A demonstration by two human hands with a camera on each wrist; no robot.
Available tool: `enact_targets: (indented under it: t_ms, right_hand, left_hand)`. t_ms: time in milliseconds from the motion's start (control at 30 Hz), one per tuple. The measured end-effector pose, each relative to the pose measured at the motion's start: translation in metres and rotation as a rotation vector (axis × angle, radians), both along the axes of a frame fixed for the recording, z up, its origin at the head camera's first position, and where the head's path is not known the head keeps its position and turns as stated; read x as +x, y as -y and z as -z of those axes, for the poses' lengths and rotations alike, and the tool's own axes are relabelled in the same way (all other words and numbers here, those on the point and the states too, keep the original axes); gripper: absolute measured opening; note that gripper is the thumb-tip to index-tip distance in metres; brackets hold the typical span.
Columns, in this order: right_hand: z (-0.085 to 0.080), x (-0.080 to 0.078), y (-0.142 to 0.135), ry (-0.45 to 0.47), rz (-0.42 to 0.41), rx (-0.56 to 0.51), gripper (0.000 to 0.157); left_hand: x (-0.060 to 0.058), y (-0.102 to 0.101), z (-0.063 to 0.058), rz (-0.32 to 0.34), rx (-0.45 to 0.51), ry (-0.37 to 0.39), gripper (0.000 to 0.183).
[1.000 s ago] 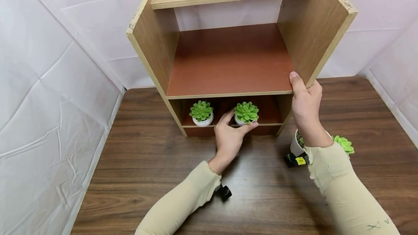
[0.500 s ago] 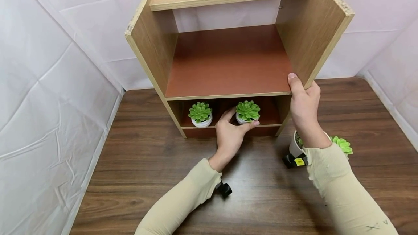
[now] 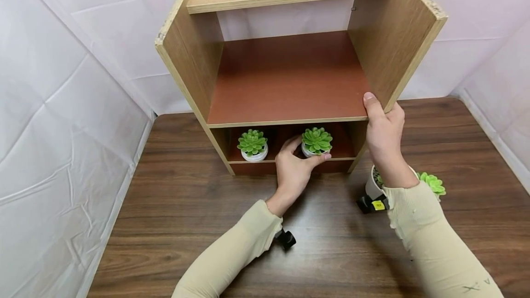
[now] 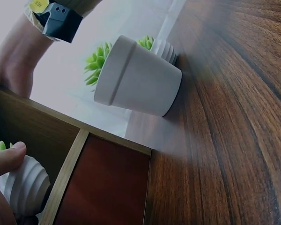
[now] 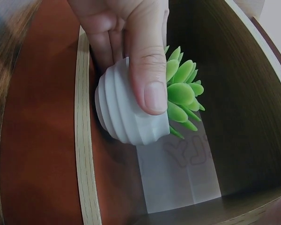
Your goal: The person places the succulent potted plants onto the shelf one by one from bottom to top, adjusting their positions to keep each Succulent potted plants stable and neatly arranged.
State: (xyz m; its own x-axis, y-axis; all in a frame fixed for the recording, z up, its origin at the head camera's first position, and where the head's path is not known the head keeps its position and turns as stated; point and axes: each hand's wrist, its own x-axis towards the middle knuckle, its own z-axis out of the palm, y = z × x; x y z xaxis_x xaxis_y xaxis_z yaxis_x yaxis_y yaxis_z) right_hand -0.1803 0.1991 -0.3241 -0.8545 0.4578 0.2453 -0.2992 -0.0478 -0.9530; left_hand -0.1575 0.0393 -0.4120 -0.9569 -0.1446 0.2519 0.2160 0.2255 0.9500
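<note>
In the head view my left hand [image 3: 293, 169] holds a small white pot with a green succulent [image 3: 317, 140] on the right half of the bottom shelf. The right wrist view shows the thumb [image 5: 154, 93] pressed on the ribbed pot [image 5: 129, 110], fingers behind it. My right hand [image 3: 385, 137] grips the right side panel of the wooden shelf unit [image 3: 290, 120], its thumb on the middle board. A matching potted succulent [image 3: 253, 145] stands at the left of the bottom shelf, apart from the hand.
A larger white pot [image 4: 140, 79] stands on the brown table [image 3: 174, 233], right of the unit, partly hidden by my right arm in the head view. Another green succulent [image 3: 432, 183] is beside it. White sheeting [image 3: 74, 105] walls the sides and back.
My left hand and the potted succulent have shifted slightly right along the bottom shelf, away from the left succulent. My right hand keeps its grip on the panel.
</note>
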Motion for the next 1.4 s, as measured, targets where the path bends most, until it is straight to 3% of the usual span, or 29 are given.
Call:
enact_targets:
  t_ms: [633, 1400]
  right_hand:
    - [0.0006, 0.0019, 0.0008, 0.013, 0.004, 0.023, 0.015]
    - [-0.0009, 0.0013, -0.0002, 0.003, 0.003, 0.035, 0.014]
  left_hand:
    - [-0.0002, -0.0028, -0.0013, -0.006, -0.061, 0.053, 0.069]
    - [-0.0044, -0.0046, -0.0047, 0.016, -0.091, 0.046, 0.066]
